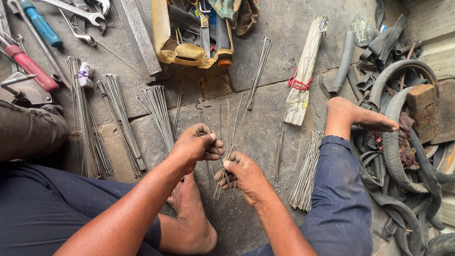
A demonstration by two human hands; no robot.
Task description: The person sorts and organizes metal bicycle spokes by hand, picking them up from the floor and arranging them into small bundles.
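My left hand (pixel 195 147) pinches thin metal spokes (pixel 226 130) that fan upward over the concrete floor. Just to its right, my right hand (pixel 243 176) grips the lower ends of the same loose spokes. Both hands sit between my bare feet: one foot (pixel 190 218) below the hands, the other foot (pixel 356 115) to the right. Bundles of spokes (pixel 118 120) lie in rows to the left, another bundle (pixel 307 170) lies by my right leg, and a further bundle (pixel 259 70) lies above.
Wrenches (pixel 64 5) and screwdrivers (pixel 33 66) lie at top left beside a metal bar (pixel 137 32). A yellow tool bag (pixel 190 34) sits at top centre. A paper-wrapped spoke pack (pixel 302 70) lies nearby. Old tyres and tubes (pixel 400 151) with a wooden block (pixel 433 111) fill the right.
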